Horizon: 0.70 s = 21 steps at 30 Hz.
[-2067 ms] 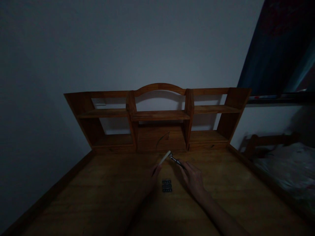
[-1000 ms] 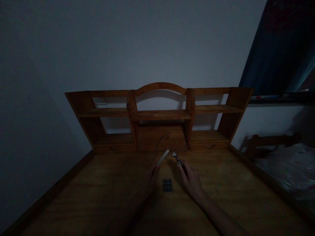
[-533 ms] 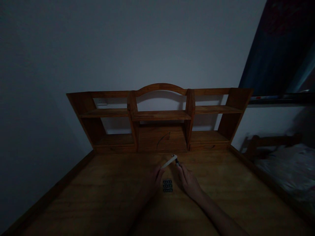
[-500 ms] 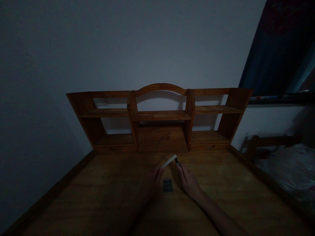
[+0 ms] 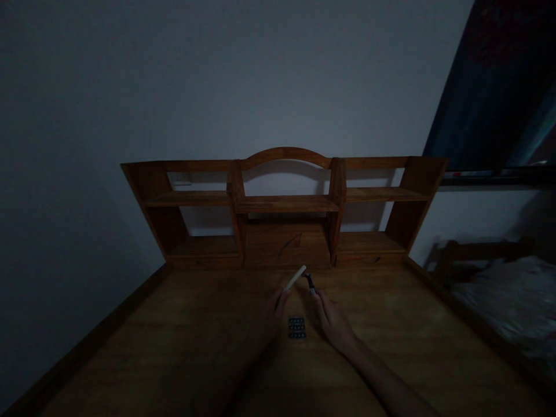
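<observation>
Here, left of the small dark tray (image 5: 297, 327), the left hand (image 5: 276, 307) is pinching a pale stick (image 5: 295, 278). Right of the tray, the right hand (image 5: 330, 317) is squeezing a dark tool (image 5: 310, 281). Both things are leaning up beyond the tray.

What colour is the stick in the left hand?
The stick in the left hand looks whitish, seen in the dim head view.

The right hand (image 5: 333, 324) is bare, with slim fingers; behind its wrist, the slender right forearm (image 5: 373, 365) is bare too. The left hand (image 5: 271, 313) is bare, and the shadowed left forearm (image 5: 247, 353) behind it appears uncovered.
</observation>
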Each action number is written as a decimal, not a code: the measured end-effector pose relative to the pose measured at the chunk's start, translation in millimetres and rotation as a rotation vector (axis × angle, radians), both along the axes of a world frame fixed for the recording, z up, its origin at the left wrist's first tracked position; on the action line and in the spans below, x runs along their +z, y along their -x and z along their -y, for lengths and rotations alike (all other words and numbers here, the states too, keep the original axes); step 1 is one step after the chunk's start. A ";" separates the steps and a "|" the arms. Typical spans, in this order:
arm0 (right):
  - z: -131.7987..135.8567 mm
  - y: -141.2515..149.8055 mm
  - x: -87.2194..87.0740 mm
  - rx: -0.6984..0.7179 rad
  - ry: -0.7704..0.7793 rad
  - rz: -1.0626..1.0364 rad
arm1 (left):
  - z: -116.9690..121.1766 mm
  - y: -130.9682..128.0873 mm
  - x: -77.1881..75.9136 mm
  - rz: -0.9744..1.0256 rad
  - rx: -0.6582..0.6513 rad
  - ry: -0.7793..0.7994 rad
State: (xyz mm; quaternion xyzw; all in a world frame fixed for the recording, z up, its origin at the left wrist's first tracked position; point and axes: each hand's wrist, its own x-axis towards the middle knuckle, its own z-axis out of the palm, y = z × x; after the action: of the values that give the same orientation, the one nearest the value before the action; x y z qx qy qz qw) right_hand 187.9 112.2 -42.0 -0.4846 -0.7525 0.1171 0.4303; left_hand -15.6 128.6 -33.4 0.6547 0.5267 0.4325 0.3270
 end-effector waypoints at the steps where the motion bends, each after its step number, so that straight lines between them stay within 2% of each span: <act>1: -0.4 -0.3 -0.3 0.005 0.009 -0.005 | -1.3 0.2 1.1 0.019 0.000 0.003; 5: -0.2 -1.0 2.4 0.009 0.055 -0.019 | -4.0 2.5 1.9 0.069 0.026 -0.010; 10: 1.4 -1.2 6.3 -0.004 0.091 0.005 | 1.7 -2.0 3.5 0.078 -0.106 0.028; 17: -1.0 -2.2 3.3 -0.033 -0.011 0.004 | -2.8 1.5 7.1 0.184 -0.036 0.045; 21: -0.1 -1.9 3.4 -0.040 -0.015 0.019 | 1.7 1.4 6.6 0.150 -0.090 0.038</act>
State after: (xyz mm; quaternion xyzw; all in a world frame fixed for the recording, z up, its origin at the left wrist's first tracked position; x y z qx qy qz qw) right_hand 189.8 112.4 -38.6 -0.4976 -0.7475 0.0983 0.4289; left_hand -17.0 126.9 -26.8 0.6372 0.4790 0.4549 0.3970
